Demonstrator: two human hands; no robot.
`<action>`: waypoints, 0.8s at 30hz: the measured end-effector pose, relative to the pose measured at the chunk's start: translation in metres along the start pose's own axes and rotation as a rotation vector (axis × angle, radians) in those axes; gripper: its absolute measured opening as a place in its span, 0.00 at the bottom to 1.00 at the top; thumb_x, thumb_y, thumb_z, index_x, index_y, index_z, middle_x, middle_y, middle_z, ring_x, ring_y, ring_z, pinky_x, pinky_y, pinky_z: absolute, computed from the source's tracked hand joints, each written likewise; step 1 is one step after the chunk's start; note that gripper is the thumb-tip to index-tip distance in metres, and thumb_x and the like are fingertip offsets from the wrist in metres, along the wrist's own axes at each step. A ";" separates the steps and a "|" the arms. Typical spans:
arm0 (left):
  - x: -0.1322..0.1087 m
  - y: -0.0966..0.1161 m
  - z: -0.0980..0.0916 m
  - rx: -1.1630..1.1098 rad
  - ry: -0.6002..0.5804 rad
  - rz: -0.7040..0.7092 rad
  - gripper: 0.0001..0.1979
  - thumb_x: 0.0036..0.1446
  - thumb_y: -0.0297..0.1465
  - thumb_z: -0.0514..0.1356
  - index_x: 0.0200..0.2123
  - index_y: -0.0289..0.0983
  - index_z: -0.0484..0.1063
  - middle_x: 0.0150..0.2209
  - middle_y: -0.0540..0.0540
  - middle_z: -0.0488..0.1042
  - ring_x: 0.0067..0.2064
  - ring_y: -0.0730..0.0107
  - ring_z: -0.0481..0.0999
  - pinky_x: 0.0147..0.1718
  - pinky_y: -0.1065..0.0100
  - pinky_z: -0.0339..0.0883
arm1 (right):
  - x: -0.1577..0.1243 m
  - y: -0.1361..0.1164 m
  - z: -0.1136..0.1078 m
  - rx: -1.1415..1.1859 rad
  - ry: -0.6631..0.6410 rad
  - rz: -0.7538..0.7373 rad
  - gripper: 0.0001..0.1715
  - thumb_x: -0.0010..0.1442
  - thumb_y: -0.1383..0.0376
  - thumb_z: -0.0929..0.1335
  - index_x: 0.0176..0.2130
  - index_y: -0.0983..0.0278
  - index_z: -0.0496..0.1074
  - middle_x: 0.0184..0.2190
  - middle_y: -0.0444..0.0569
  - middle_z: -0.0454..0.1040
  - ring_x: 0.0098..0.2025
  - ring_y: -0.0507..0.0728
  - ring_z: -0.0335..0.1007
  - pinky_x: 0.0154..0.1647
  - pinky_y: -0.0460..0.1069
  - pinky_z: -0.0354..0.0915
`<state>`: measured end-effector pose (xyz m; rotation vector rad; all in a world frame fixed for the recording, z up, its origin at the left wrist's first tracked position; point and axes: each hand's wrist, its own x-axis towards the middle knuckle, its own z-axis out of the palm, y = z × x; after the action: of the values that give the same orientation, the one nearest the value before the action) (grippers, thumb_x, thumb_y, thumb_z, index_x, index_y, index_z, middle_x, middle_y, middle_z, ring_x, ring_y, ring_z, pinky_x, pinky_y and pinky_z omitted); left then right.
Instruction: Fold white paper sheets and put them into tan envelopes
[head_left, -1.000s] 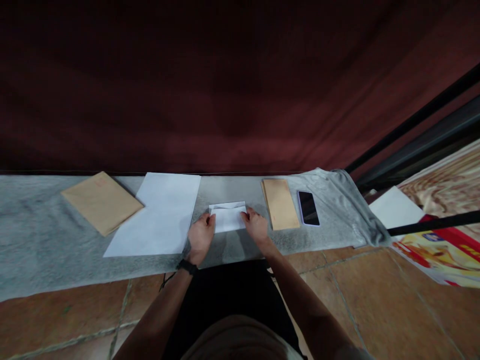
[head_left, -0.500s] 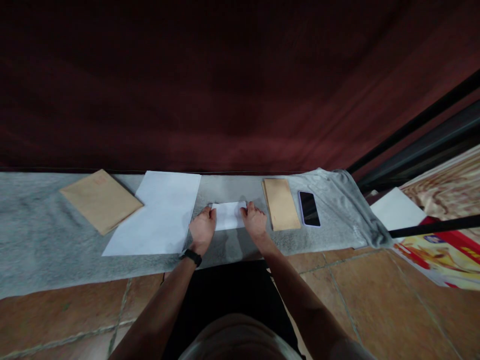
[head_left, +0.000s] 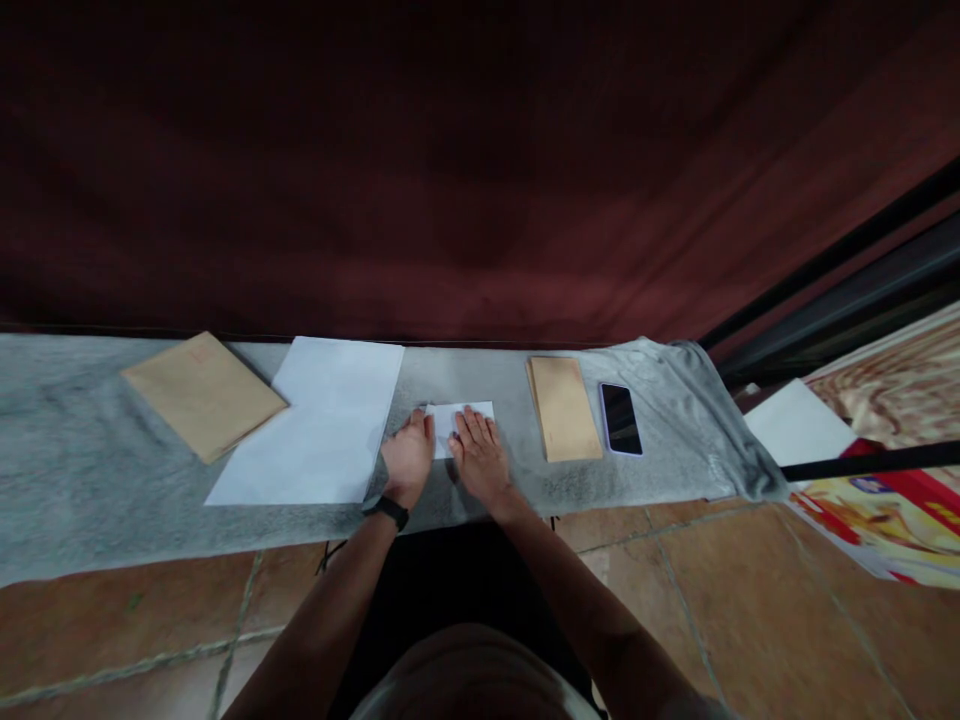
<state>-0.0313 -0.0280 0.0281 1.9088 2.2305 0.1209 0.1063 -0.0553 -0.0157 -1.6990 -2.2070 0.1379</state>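
Note:
A small folded sheet of white paper (head_left: 444,425) lies flat on the grey cloth, between and under my hands. My left hand (head_left: 409,449) is closed at the paper's left end, thumb and fingers gripping that edge. With fingers stretched out, my right hand (head_left: 478,452) presses flat on the paper's right half and covers part of it. Left of my left hand lies a stack of larger white paper sheets (head_left: 322,430). To the right of my right hand is a pile of brown envelopes (head_left: 568,410).
More brown envelopes (head_left: 204,395) overlap the white sheets at the left. A phone (head_left: 621,419) lies beside the right envelopes. The grey cloth (head_left: 97,480) covers a narrow surface against a dark red curtain (head_left: 450,200). A black bar (head_left: 877,461) and a colourful box (head_left: 885,520) are at the right.
My right hand has let go of the paper's right end and moved left, now lying flat on top of it. My left hand stays at the left end.

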 end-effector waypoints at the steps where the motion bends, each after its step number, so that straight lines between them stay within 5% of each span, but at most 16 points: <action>1: -0.001 0.000 -0.001 0.001 0.005 0.002 0.24 0.72 0.40 0.40 0.56 0.36 0.69 0.42 0.36 0.81 0.39 0.56 0.83 0.37 0.63 0.71 | 0.000 0.000 0.000 -0.012 -0.007 0.008 0.30 0.74 0.57 0.58 0.69 0.67 0.58 0.71 0.55 0.56 0.72 0.62 0.50 0.72 0.61 0.49; 6: -0.009 0.001 0.003 0.009 0.137 0.099 0.25 0.71 0.33 0.41 0.66 0.33 0.60 0.53 0.31 0.76 0.49 0.50 0.79 0.48 0.53 0.71 | 0.001 -0.002 0.000 -0.045 -0.042 0.030 0.31 0.74 0.57 0.57 0.70 0.66 0.56 0.72 0.55 0.53 0.73 0.61 0.47 0.72 0.61 0.47; 9: -0.021 0.002 0.014 -0.025 0.213 0.375 0.28 0.69 0.29 0.43 0.70 0.33 0.52 0.66 0.30 0.64 0.67 0.49 0.64 0.63 0.47 0.58 | 0.000 0.000 -0.001 -0.049 -0.072 0.013 0.32 0.73 0.60 0.58 0.71 0.67 0.52 0.73 0.57 0.50 0.74 0.62 0.45 0.72 0.62 0.46; 13: -0.036 -0.001 0.033 -0.137 0.125 0.721 0.29 0.71 0.33 0.42 0.73 0.34 0.45 0.72 0.38 0.54 0.73 0.62 0.52 0.69 0.55 0.49 | -0.003 0.004 -0.002 -0.061 -0.126 -0.047 0.35 0.71 0.64 0.59 0.73 0.68 0.48 0.74 0.58 0.46 0.75 0.63 0.40 0.73 0.62 0.44; 24: -0.044 -0.028 0.036 -0.042 0.114 0.740 0.37 0.68 0.49 0.47 0.71 0.30 0.50 0.73 0.34 0.50 0.74 0.54 0.46 0.71 0.49 0.42 | -0.008 0.011 -0.005 -0.077 -0.131 -0.034 0.33 0.73 0.63 0.55 0.72 0.69 0.48 0.74 0.58 0.45 0.75 0.62 0.39 0.73 0.62 0.43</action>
<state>-0.0444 -0.0777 -0.0076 2.6481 1.4431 0.3844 0.1199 -0.0609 -0.0156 -1.7378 -2.3630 0.1625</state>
